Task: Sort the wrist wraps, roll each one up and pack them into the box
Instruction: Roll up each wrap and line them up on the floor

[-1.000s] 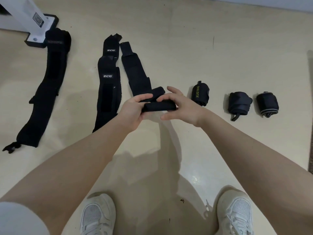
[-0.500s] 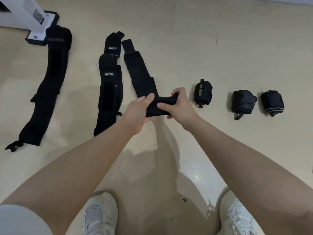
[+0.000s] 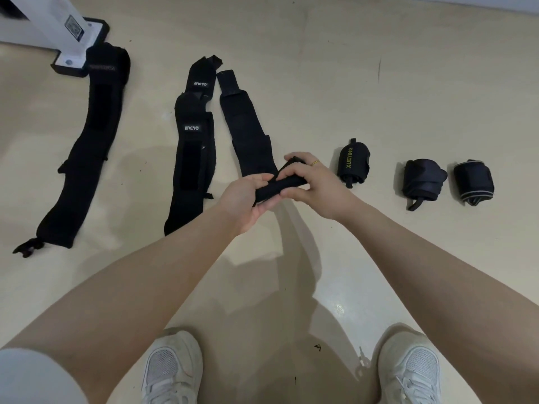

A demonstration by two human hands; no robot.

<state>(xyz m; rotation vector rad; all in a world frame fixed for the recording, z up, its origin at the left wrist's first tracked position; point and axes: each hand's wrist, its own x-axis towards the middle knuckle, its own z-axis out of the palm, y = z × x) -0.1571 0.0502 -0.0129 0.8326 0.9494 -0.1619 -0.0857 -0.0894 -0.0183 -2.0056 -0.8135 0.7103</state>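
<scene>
A long black wrist wrap [image 3: 248,132] lies stretched on the floor, its near end rolled into a short tube. My left hand [image 3: 248,199] grips that rolled end from the left, and my right hand [image 3: 312,182] pinches it from the right. Three rolled wraps stand in a row to the right: one lettered XUEYING [image 3: 353,163], a dark one [image 3: 423,182] and one with grey trim [image 3: 474,182]. Flat on the left lie a wrap marked with white logos [image 3: 191,158] and a wider black one [image 3: 87,153]. No box is in view.
A white post on a black base [image 3: 73,33] stands at the far left, touching the wide wrap's top end. My two white shoes [image 3: 172,371] [image 3: 408,371] are at the bottom edge. A wall edge runs along the top right.
Both hands have turned the rolled end of the wrap further and shifted slightly forward. The unrolled length on the floor has grown a little shorter.
</scene>
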